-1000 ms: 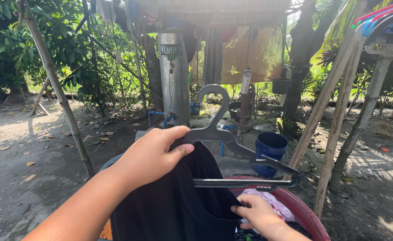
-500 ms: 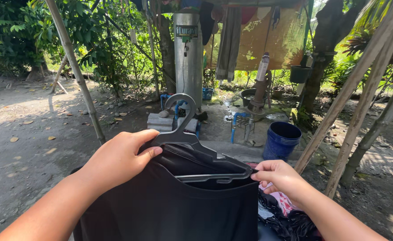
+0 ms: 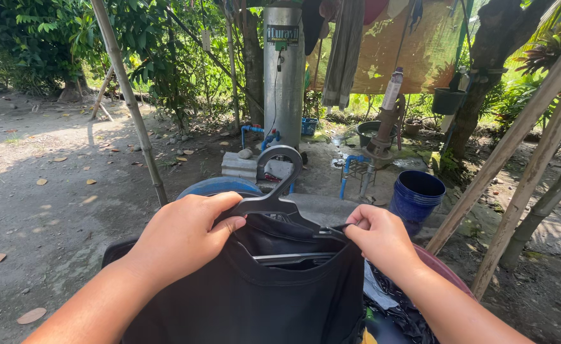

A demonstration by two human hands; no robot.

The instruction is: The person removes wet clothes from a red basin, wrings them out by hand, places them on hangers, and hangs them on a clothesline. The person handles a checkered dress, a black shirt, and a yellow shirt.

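Hands first, in the head view: we see our left hand closed over the left shoulder of a grey hanger, fingers wrapped on top and thumb beneath, gripping both the plastic and the collar of a black shirt. Our right hand is pinched shut on the hanger's right arm together with the shirt's neckline there. The hanger sits inside the neck opening, its hook upright between our hands, its lower bar showing through the collar. The shirt hangs straight down from it, filling the lower middle of the view.

Just behind the hanger we see the rim of a blue tub, and under our right forearm a reddish basin with dark laundry in it. Farther off stand a blue bucket, a tall steel tank and a hand pump. Bamboo poles lean at left and right, over bare earth with fallen leaves.
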